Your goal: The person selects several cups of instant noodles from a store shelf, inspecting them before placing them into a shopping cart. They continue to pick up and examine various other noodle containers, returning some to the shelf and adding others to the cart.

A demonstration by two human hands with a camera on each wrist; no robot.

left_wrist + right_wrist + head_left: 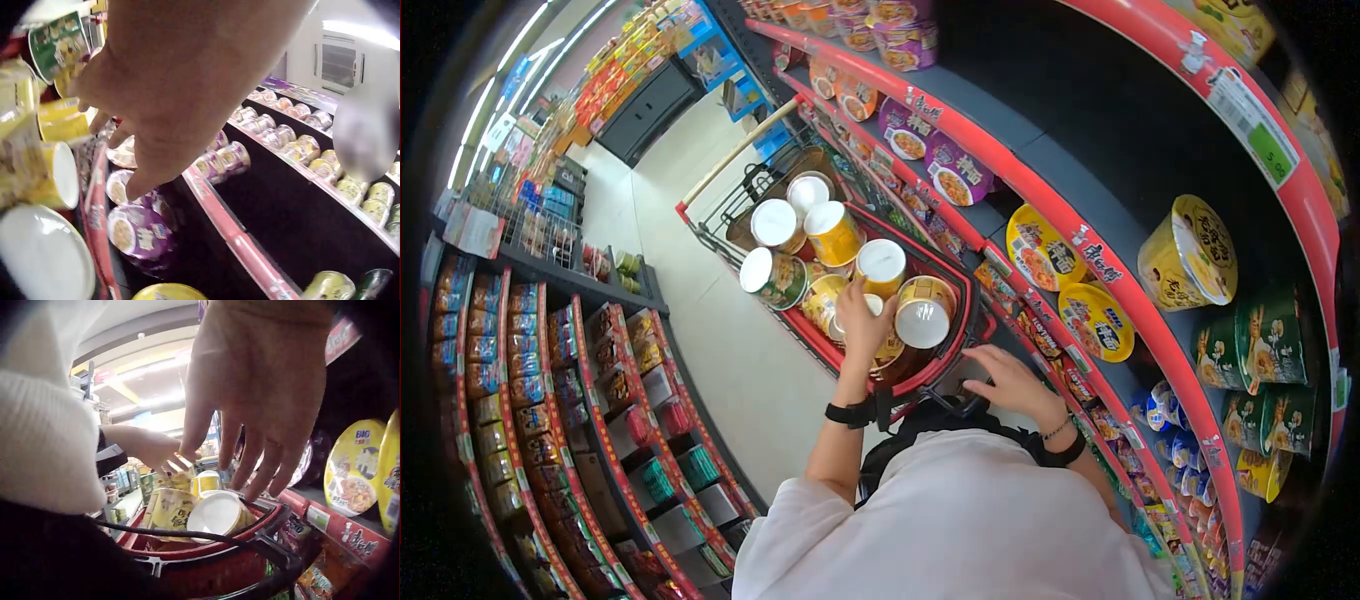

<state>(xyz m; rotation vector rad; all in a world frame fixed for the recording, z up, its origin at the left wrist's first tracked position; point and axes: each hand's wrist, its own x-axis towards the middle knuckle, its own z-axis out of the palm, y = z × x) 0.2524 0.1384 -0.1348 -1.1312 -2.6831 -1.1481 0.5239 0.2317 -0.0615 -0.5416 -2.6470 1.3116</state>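
Observation:
My left hand reaches over the red shopping basket, fingers loosely extended among the upended noodle cups. Its fingertips are right at a yellow noodle cup, and nothing is gripped. White bottoms and rims face up on several cups, among them another yellow cup and a green cup. My right hand is held palm down beside the basket's near right corner, fingers spread and holding nothing. In the right wrist view, its fingers hang in front of a cup with a white bottom.
On the right, red-edged shelves carry yellow noodle bowls, purple noodle bowls, a single yellow cup and green packs. Shelves of packets line the left. A pale floor aisle runs ahead.

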